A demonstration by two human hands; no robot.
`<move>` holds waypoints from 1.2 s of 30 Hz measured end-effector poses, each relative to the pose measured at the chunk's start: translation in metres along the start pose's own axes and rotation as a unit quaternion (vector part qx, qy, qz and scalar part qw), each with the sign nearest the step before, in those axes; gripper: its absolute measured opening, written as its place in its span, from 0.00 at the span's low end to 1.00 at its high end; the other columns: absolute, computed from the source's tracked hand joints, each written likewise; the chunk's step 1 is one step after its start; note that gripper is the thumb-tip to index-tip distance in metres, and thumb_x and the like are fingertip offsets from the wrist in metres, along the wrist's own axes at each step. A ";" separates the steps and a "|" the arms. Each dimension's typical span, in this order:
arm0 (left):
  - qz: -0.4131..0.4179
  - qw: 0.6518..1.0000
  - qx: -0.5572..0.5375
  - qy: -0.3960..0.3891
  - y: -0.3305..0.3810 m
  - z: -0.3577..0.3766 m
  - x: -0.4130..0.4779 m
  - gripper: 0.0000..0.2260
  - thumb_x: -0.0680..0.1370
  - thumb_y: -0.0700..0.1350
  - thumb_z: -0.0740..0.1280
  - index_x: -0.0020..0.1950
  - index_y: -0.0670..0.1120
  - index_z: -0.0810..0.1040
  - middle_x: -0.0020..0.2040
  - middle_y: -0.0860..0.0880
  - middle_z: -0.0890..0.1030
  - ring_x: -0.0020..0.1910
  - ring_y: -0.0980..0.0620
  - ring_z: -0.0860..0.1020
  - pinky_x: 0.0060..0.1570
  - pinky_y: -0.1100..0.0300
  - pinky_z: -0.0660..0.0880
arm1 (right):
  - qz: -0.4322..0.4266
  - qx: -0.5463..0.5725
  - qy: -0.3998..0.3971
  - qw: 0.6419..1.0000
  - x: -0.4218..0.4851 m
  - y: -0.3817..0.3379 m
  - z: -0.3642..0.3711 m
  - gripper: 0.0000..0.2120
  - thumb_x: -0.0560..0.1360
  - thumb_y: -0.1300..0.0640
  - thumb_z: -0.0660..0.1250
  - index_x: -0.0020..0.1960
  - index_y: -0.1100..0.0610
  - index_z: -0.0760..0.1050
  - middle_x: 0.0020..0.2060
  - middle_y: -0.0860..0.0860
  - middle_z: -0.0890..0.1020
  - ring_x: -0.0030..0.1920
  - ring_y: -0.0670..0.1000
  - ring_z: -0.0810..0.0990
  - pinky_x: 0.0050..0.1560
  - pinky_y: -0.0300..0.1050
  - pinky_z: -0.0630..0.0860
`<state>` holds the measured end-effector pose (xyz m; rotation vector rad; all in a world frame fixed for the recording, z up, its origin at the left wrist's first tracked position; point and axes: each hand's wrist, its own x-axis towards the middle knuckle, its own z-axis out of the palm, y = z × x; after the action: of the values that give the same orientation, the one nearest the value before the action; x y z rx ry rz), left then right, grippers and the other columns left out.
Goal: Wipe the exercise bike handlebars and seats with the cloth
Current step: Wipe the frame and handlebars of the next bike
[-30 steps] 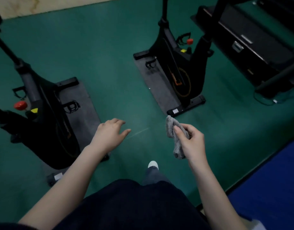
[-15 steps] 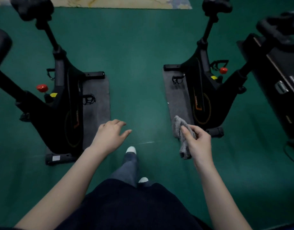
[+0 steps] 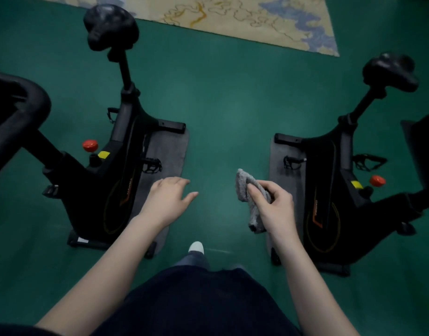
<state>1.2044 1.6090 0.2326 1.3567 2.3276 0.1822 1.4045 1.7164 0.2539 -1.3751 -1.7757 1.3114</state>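
between two bikes, cloth in hand

the person stands on the green floor in the aisle between two exercise bikes. the right hand is pinched shut on the grey cloth, which hangs in the air, touching no bike. the left hand is empty, fingers loosely spread. this looks like the approach step: next, carry the cloth to a seat, the far left seat or the far right seat, or the left handlebar.
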 end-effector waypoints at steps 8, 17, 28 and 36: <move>-0.097 0.995 -0.024 0.025 -0.017 -0.022 0.042 0.23 0.80 0.57 0.60 0.69 0.45 0.71 0.67 0.49 0.74 0.68 0.50 0.69 0.68 0.56 0.62 | -0.023 0.004 -0.093 0.995 0.092 -0.026 0.029 0.03 0.74 0.58 0.71 0.44 0.50 0.81 0.38 0.44 0.84 0.41 0.43 0.80 0.45 0.38 0.75; -0.296 0.947 -0.095 0.084 -0.011 -0.040 0.091 0.23 0.80 0.59 0.56 0.71 0.48 0.69 0.69 0.50 0.72 0.71 0.51 0.66 0.71 0.53 0.58 | -0.108 -0.018 -0.302 0.947 0.220 -0.072 0.076 0.03 0.74 0.58 0.71 0.43 0.50 0.81 0.38 0.44 0.84 0.41 0.43 0.81 0.46 0.41 0.76; -0.473 0.846 -0.181 0.167 0.021 -0.043 0.113 0.23 0.80 0.57 0.57 0.72 0.47 0.68 0.70 0.51 0.71 0.69 0.52 0.67 0.67 0.56 0.64 | -0.151 -0.038 -0.470 0.869 0.324 -0.108 0.131 0.03 0.75 0.58 0.70 0.44 0.51 0.82 0.38 0.45 0.85 0.41 0.44 0.81 0.47 0.44 0.77; -0.572 0.765 -0.213 0.206 0.015 -0.036 0.082 0.23 0.80 0.57 0.58 0.71 0.47 0.69 0.70 0.51 0.71 0.69 0.51 0.68 0.66 0.57 0.64 | -0.191 -0.053 -0.585 0.786 0.296 -0.132 0.196 0.03 0.75 0.59 0.70 0.46 0.53 0.82 0.40 0.44 0.85 0.44 0.43 0.82 0.47 0.39 0.76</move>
<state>1.1659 1.6905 0.2451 -0.4822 2.7639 0.5931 1.0848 1.9183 0.2560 -0.0154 -2.6935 2.0092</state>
